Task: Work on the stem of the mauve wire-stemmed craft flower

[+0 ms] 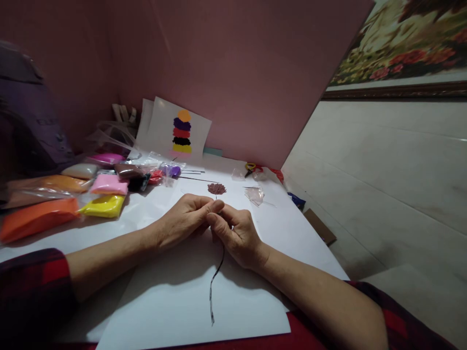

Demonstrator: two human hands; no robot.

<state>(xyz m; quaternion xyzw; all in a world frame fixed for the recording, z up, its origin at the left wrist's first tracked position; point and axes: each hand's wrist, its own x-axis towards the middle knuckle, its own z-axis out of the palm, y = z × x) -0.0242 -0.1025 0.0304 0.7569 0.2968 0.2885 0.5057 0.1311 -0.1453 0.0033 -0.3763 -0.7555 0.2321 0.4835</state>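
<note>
Both hands meet over the white paper. My left hand (pixel 189 214) is closed, its thumb and fingers pinching the thin stem just under a brownish-pink flower (pixel 217 188). Pressed up beside it, my right hand (pixel 237 233) is closed on the same stem. The flower stands upright above the fingertips. Below the hands the dark, thin stem (pixel 211 291) hangs down in a curve towards the near edge of the paper. The part of the stem between the fingers is hidden.
Bags of coloured clay (pixel 105 206) lie at the left. Behind stands a sheet with painted colour patches (pixel 181 133). Thin dark wires (pixel 199 180), yellow-handled scissors (pixel 250 167) and a clear plastic bag (pixel 254 195) lie beyond the hands. A wall is at the right.
</note>
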